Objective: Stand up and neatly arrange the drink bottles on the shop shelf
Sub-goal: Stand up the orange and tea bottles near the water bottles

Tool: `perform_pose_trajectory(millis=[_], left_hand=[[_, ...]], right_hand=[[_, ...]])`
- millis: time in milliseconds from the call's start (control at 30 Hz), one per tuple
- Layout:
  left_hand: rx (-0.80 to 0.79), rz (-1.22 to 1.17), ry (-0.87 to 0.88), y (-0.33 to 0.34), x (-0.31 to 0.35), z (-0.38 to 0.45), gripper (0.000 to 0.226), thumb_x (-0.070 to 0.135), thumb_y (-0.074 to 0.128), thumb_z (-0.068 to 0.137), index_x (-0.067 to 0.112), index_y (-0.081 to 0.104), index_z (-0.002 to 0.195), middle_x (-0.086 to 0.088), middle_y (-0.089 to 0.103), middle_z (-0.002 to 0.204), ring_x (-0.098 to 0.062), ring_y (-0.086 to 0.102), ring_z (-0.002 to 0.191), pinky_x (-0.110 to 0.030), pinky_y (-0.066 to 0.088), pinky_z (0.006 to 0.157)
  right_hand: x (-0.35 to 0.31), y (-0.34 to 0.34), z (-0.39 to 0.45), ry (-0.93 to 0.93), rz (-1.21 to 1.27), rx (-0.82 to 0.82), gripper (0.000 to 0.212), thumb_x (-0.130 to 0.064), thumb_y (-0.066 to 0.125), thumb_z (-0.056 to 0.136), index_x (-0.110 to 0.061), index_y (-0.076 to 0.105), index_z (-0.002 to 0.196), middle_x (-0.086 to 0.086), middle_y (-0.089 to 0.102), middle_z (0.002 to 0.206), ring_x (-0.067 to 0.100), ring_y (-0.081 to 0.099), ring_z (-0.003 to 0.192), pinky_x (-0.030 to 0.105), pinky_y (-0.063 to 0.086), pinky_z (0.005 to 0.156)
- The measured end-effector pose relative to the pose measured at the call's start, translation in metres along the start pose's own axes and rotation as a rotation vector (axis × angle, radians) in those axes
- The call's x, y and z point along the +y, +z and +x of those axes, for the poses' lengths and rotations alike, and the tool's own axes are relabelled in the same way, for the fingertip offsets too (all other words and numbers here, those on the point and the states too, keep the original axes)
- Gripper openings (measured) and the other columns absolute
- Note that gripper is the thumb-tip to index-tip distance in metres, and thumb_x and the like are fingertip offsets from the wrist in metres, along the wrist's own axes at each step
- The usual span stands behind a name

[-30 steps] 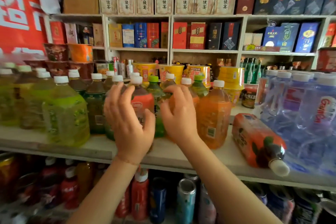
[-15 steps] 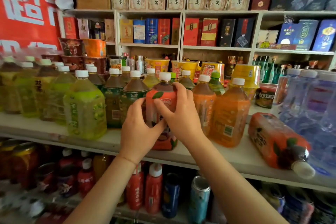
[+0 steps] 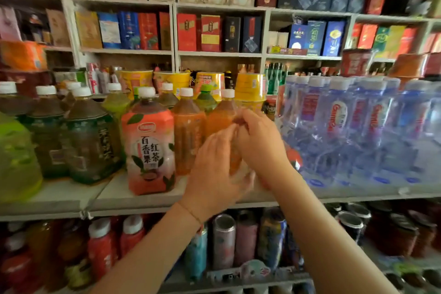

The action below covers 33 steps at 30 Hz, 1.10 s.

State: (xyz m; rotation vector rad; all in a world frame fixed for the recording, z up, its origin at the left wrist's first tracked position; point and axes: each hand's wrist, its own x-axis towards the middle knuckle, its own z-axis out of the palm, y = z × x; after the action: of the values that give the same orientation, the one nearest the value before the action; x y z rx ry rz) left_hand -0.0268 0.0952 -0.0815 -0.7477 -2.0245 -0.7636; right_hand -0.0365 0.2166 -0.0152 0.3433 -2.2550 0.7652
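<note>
Careful: your left hand [image 3: 214,169] and right hand [image 3: 260,141] are both closed round the orange bottle [image 3: 222,122] at the shelf [image 3: 143,198] front, between the upright red tea bottle [image 3: 149,145] and the water bottles [image 3: 338,126]. Your grip looks blurred, so judge it loose; a hurried shove could topple the neighbours.

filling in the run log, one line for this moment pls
stage: straightening row | left hand + right hand: both on orange bottle, grip blurred | pink tea bottle: upright at shelf front
</note>
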Motion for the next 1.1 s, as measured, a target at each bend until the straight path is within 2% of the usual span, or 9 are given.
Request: perform_pose_trajectory(millis=[167, 300, 433, 500, 600, 733, 833, 1000, 1100], left_hand=[[-0.247, 0.073, 0.061, 0.061, 0.023, 0.007, 0.122, 0.072, 0.071, 0.066, 0.011, 0.019, 0.158, -0.011, 0.022, 0.163, -0.028, 0.021, 0.152, -0.049, 0.03, 0.119], [-0.167, 0.237, 0.168, 0.088, 0.035, 0.007, 0.084, 0.055, 0.075, 0.076, 0.026, 0.041, 0.147, -0.021, 0.038, 0.155, -0.04, 0.04, 0.142, -0.047, 0.052, 0.099], [-0.012, 0.347, 0.199, 0.094, 0.029, 0.009, 0.063, 0.04, 0.081, 0.079, 0.026, 0.059, 0.136, -0.016, 0.055, 0.143, -0.033, 0.06, 0.123, -0.038, 0.061, 0.076], [0.045, 0.322, 0.145, 0.085, 0.025, 0.022, 0.064, 0.037, 0.084, 0.077, 0.024, 0.061, 0.135, -0.011, 0.06, 0.137, -0.028, 0.064, 0.114, -0.037, 0.059, 0.075], [0.06, 0.262, -0.025, 0.059, 0.037, 0.064, 0.054, 0.059, 0.061, 0.086, 0.026, 0.067, 0.128, -0.003, 0.066, 0.123, -0.024, 0.065, 0.105, -0.035, 0.055, 0.074], [-0.013, 0.271, -0.145, 0.045, 0.052, 0.114, 0.031, 0.059, 0.061, 0.09, 0.034, 0.072, 0.104, 0.008, 0.067, 0.104, -0.016, 0.063, 0.094, -0.025, 0.036, 0.062], [-0.068, 0.323, -0.141, 0.052, 0.053, 0.13, 0.029, 0.065, 0.054, 0.091, 0.038, 0.062, 0.084, 0.014, 0.057, 0.084, -0.012, 0.056, 0.078, -0.025, 0.028, 0.053], [0.07, 0.393, -0.124, 0.051, 0.03, 0.136, 0.054, 0.064, 0.045, 0.091, 0.019, 0.071, 0.106, -0.003, 0.059, 0.102, -0.025, 0.051, 0.104, -0.036, 0.041, 0.08], [0.284, 0.52, -0.054, 0.035, 0.014, 0.12, 0.036, 0.042, 0.054, 0.092, 0.013, 0.069, 0.108, -0.012, 0.058, 0.113, -0.032, 0.05, 0.109, -0.042, 0.042, 0.088]], right_hand=[[0.054, -0.047, -0.004, 0.19, 0.045, -0.149, 0.025, -0.017, 0.044, 0.098, -0.014, 0.068, 0.107, 0.001, 0.067, 0.103, 0.019, 0.06, 0.097, 0.031, 0.044, 0.08], [0.072, -0.066, -0.016, 0.287, 0.44, -0.216, 0.028, -0.034, 0.047, 0.101, -0.021, 0.07, 0.09, -0.003, 0.069, 0.091, 0.009, 0.062, 0.088, 0.033, 0.049, 0.084], [0.096, -0.06, -0.026, 0.219, 0.639, -0.271, 0.032, -0.043, 0.043, 0.101, -0.031, 0.072, 0.107, -0.008, 0.071, 0.108, 0.008, 0.065, 0.103, 0.033, 0.05, 0.091], [0.102, -0.055, -0.028, 0.167, 0.748, -0.226, 0.032, -0.032, 0.042, 0.097, -0.029, 0.066, 0.118, -0.008, 0.067, 0.119, 0.007, 0.06, 0.113, 0.028, 0.047, 0.096], [0.109, -0.048, -0.032, 0.089, 0.856, -0.223, 0.05, -0.008, 0.046, 0.088, -0.033, 0.05, 0.131, -0.011, 0.057, 0.131, 0.0, 0.052, 0.123, 0.021, 0.045, 0.098], [0.109, -0.029, -0.032, 0.013, 0.565, -0.152, 0.089, -0.026, 0.071, 0.083, -0.027, 0.017, 0.153, 0.0, 0.039, 0.148, 0.011, 0.042, 0.135, 0.032, 0.045, 0.105], [0.095, -0.021, -0.026, 0.117, 0.34, 0.01, 0.104, -0.043, 0.076, 0.08, -0.024, 0.004, 0.154, 0.004, 0.038, 0.148, 0.024, 0.051, 0.126, 0.04, 0.053, 0.088], [0.082, -0.01, 0.006, 0.243, 0.049, 0.059, 0.09, -0.054, 0.067, 0.08, -0.017, 0.017, 0.146, 0.008, 0.05, 0.131, 0.033, 0.059, 0.108, 0.037, 0.043, 0.07], [0.083, -0.004, 0.028, 0.283, 0.002, -0.007, 0.09, -0.05, 0.065, 0.083, -0.011, 0.016, 0.148, 0.014, 0.049, 0.133, 0.036, 0.056, 0.113, 0.037, 0.04, 0.074]])
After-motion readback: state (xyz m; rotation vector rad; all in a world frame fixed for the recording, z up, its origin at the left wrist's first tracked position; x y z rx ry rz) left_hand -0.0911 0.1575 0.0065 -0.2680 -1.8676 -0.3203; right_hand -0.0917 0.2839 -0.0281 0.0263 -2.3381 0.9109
